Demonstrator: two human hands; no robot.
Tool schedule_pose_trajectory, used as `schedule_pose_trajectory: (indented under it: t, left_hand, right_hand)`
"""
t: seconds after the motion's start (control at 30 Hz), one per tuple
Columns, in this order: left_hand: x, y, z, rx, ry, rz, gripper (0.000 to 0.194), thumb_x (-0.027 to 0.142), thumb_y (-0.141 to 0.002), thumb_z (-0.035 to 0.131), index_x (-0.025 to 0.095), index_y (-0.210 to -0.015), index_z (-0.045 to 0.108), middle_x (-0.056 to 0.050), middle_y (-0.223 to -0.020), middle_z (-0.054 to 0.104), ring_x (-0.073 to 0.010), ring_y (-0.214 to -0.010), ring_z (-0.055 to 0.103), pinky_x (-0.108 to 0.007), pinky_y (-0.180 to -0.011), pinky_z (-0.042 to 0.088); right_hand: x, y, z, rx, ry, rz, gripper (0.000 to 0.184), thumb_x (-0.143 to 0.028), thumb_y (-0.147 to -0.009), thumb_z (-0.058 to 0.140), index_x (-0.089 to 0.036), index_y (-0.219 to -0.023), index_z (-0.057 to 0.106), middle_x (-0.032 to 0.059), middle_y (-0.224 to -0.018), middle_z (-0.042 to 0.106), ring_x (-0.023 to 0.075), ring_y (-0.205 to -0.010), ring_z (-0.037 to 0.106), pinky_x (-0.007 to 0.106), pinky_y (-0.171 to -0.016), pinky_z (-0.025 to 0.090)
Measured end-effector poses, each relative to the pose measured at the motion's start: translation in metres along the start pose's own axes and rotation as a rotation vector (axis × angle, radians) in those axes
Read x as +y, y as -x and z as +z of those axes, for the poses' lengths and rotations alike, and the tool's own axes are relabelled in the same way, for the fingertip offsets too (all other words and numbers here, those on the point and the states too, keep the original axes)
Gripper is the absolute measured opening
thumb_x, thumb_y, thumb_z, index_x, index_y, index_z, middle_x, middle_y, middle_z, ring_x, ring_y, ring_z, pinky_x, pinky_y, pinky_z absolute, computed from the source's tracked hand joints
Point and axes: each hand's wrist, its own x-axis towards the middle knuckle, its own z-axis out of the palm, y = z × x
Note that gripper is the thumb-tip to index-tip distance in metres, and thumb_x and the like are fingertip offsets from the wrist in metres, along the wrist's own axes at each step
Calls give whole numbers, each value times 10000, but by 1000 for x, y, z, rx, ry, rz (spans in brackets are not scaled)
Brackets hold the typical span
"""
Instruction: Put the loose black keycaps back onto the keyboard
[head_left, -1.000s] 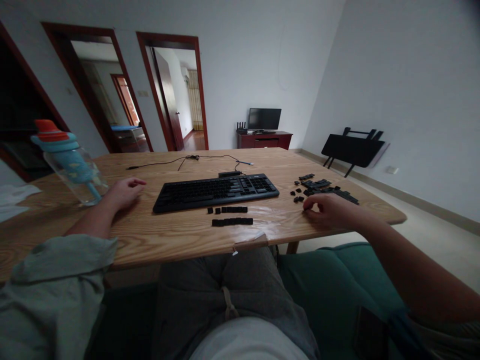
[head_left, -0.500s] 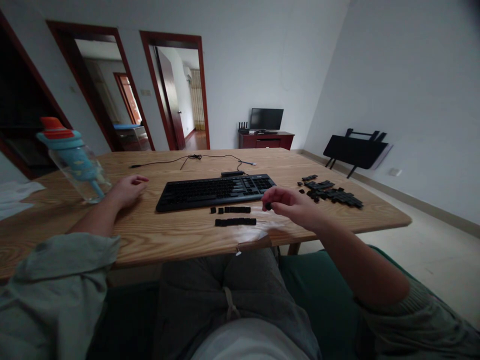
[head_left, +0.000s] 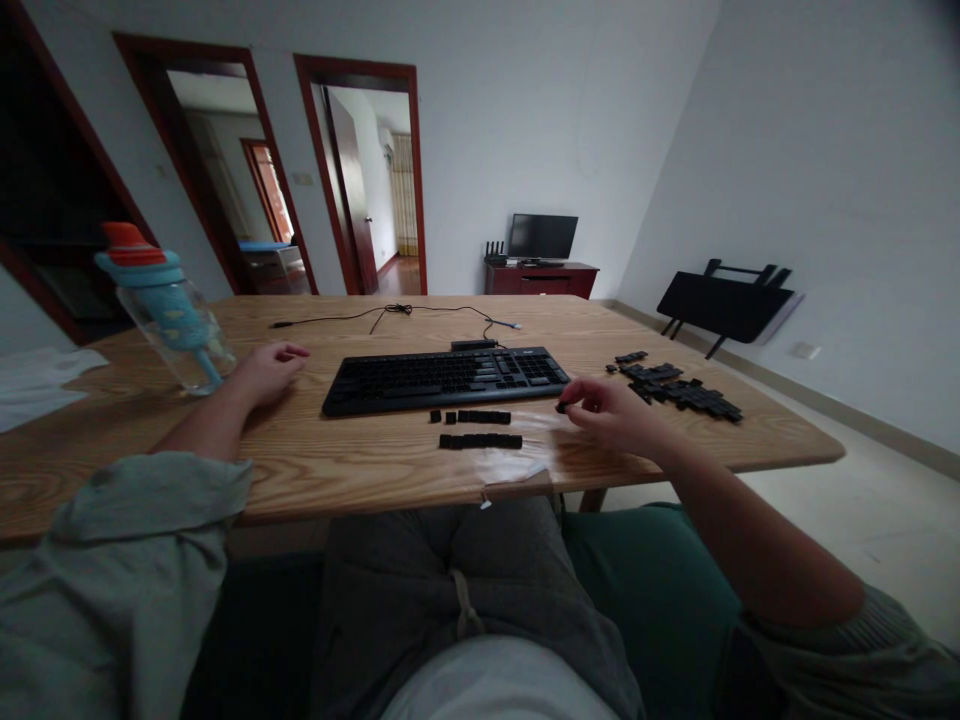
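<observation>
My right hand (head_left: 611,412) pinches a small black keycap (head_left: 562,407) between thumb and fingertips, just off the near right corner of the black keyboard (head_left: 442,382). My left hand (head_left: 271,372) rests on the table left of the keyboard, fingers loosely extended and holding nothing. In front of the keyboard lie two rows of black keycaps: a far row (head_left: 484,417), with two single caps set apart at its left end, and a near row (head_left: 480,441). A loose pile of keycaps (head_left: 686,392) is spread beyond my right hand.
A clear bottle with a blue and orange lid (head_left: 161,315) stands at the left beside white tissues (head_left: 45,385). A cable (head_left: 401,309) runs behind the keyboard on the wooden table (head_left: 360,465). A folded black table (head_left: 724,305) leans against the right wall.
My right hand has moved a little to the right with the keycap pinched in it. My left hand stays in place. The whole view has shifted slightly.
</observation>
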Motion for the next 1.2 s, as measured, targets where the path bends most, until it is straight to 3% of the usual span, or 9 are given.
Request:
schedule_pose_trajectory:
  t: [0.17, 0.37, 0.57, 0.73, 0.87, 1.0, 1.2]
  left_hand:
    - [2, 2, -1, -18, -10, -42, 400, 342, -852, 558, 105, -1155, 666, -75, -917, 650, -166, -752, 555, -255, -653, 424]
    - [8, 7, -1, -15, -32, -48, 383, 353, -845, 552, 120, -1122, 679, -72, -914, 661, -169, -763, 567, -250, -654, 429]
    - [20, 14, -4, -2, -40, -72, 392, 375, -805, 556, 127, -1078, 690, -59, -867, 670, -172, -721, 571, -254, -649, 436]
    - [25, 16, -7, -10, -69, -65, 375, 366, -800, 543, 126, -1040, 702, -59, -845, 676, -175, -710, 581, -259, -669, 446]
    - [25, 16, -8, -23, -99, -62, 376, 381, -796, 548, 134, -1035, 699, -51, -836, 683, -176, -688, 584, -257, -634, 442]
    - [27, 17, -9, -24, -87, -82, 381, 404, -771, 559, 152, -1023, 695, -35, -763, 671, -182, -642, 569, -259, -585, 434]
    - [25, 15, -9, -13, -74, -82, 381, 401, -748, 573, 152, -1013, 687, -54, -807, 687, -199, -711, 604, -274, -645, 467]
  right_hand:
    - [18, -4, -15, -91, 199, 115, 236, -333, -819, 594, -180, -937, 730, 47, -776, 685, 158, -637, 564, 276, -580, 410]
    - [24, 5, -33, -177, 349, 138, 247, -376, -819, 601, -211, -915, 758, 66, -897, 730, 198, -734, 619, 298, -645, 451]
    - [46, 18, -71, -251, 471, 220, 269, -372, -806, 585, -219, -934, 766, 67, -906, 737, 211, -741, 643, 313, -656, 466]
    - [77, 27, -101, -216, 467, 213, 274, -391, -775, 608, -238, -908, 792, 71, -970, 767, 243, -826, 679, 343, -735, 510]
    - [90, 27, -100, -110, 438, 175, 266, -379, -788, 616, -247, -927, 799, 72, -1008, 777, 255, -858, 691, 366, -773, 528]
    - [87, 21, -97, -45, 481, 186, 254, -329, -791, 627, -257, -965, 796, 61, -1015, 777, 240, -831, 691, 344, -721, 518]
    - [69, 13, -100, 1, 593, 166, 243, -321, -829, 614, -243, -970, 795, 74, -962, 779, 226, -760, 679, 333, -674, 494]
